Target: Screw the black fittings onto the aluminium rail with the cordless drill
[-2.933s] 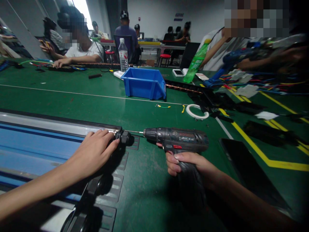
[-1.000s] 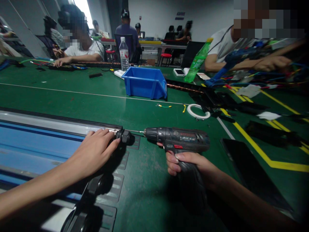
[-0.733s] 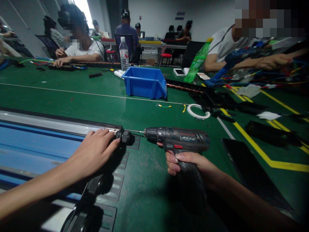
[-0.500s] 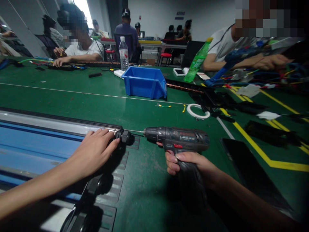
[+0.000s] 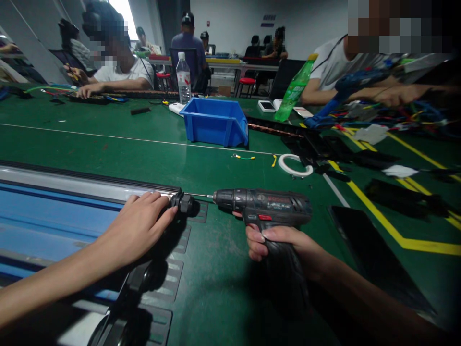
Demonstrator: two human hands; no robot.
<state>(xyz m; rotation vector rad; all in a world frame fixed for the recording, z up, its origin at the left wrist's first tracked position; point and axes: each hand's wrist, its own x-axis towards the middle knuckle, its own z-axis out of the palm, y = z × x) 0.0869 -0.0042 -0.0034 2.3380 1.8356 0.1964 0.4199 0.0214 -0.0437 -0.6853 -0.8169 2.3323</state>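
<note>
My right hand (image 5: 277,240) is wrapped round the grip of a black Bosch cordless drill (image 5: 266,204). The drill lies level, pointing left, and its long thin bit (image 5: 196,194) reaches to the end of a long blue metal housing (image 5: 54,211) with a pale upper strip. Over that end lies my left hand (image 5: 147,216), its fingers bent onto the end and its thumb against a black cable gland (image 5: 186,204). The bit's tip is hidden behind the gland and fingers. More black fittings (image 5: 144,276) stick out along the same end, nearer me.
Beyond my hands stand a blue bin (image 5: 216,125), a water bottle (image 5: 183,79) and a tilted green bottle (image 5: 295,89). A white ring (image 5: 295,166) and short wires lie behind the drill. A dark flat panel (image 5: 374,254) lies right. Co-workers handle wiring across the green table (image 5: 118,154).
My hands, the drill and the housing hold nearly the same positions; the view has shifted very slightly. Across the table, the left co-worker's one hand has risen, and the right co-worker's hand has moved left.
</note>
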